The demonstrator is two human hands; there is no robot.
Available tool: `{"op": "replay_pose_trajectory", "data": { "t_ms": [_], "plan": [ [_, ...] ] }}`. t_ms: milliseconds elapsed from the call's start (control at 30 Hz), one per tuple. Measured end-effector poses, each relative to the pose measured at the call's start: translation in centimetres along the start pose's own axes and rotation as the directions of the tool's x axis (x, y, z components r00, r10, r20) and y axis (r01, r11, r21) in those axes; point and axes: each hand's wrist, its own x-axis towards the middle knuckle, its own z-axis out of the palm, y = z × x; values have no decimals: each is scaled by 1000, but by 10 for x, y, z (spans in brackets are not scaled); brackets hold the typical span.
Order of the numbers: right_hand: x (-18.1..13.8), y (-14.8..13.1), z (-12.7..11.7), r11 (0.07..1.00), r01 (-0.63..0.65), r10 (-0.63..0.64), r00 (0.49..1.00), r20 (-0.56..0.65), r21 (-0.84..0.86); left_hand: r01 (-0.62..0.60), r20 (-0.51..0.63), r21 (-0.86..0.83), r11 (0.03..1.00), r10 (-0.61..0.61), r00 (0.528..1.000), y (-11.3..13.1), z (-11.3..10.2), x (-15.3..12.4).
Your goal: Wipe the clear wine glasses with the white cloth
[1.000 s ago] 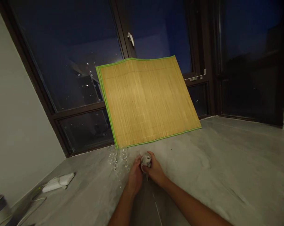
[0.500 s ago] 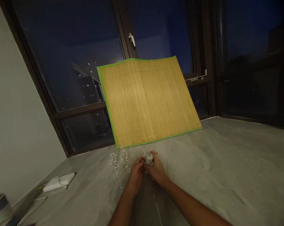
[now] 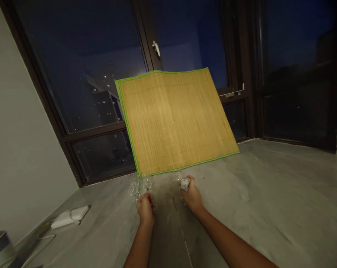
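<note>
My right hand is closed around a crumpled whitish cloth. A small clear glass shows just beyond the cloth, at the fingertips; its lower part is hidden. Lower left, my left hand has its fingers bent together at the near side of a group of clear stemmed glasses. It seems to pinch the lower part of one, though the fingers cover the contact. Another stemmed glass stands at the group's left. Their transparent outlines blur into the grey surface.
A bamboo mat with green edging leans against the window behind the glasses. On the left of the grey stone-like surface lies a white device with a cable. A container stands in the lower left corner.
My hands, together before, have parted. The left has moved left and down to the glasses; the right has shifted slightly right with the cloth and the small glass.
</note>
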Motion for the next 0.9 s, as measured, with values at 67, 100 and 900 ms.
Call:
{"op": "replay_pose_trajectory", "data": {
  "t_ms": [67,100,900],
  "plan": [
    [0,1,0,1000,-2,2,1000,-12,-8,20,-5,-12,1000,-20,1000,0,0,1],
    [0,1,-1,1000,-1,1,1000,-20,-7,31,-4,-20,999,-31,1000,-1,1,1],
    [11,0,-32,936,-168,165,986,-36,-309,163,180,-142,976,-137,974,-3,-2,11]
  ]
}}
